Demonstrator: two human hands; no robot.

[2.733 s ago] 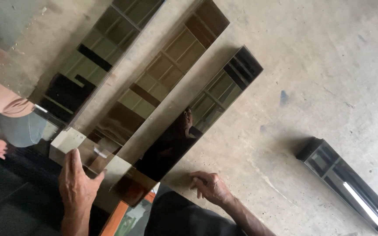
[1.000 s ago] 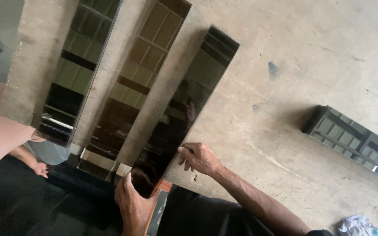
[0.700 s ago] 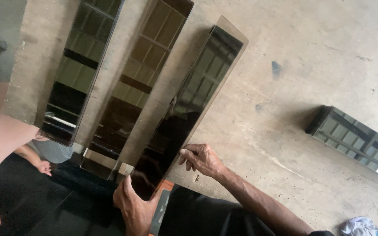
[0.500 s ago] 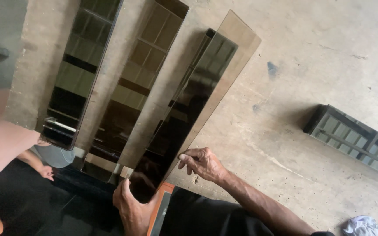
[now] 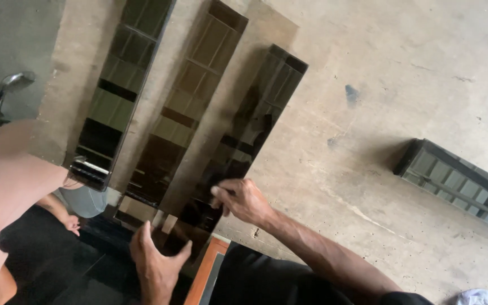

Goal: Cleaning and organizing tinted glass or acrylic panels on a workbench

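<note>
A long, narrow strip of dark tinted glass (image 5: 238, 149) lies flat on the concrete floor, running from the near left to the far right; glossy and reflective, mirroring a grid pattern; rightmost of three like strips, its near end under fingers.

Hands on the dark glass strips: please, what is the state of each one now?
Left hand: open, fingers spread, at the near end of the glass strip.
Right hand: fingers curled on the strip's edge, pinching it.
</note>
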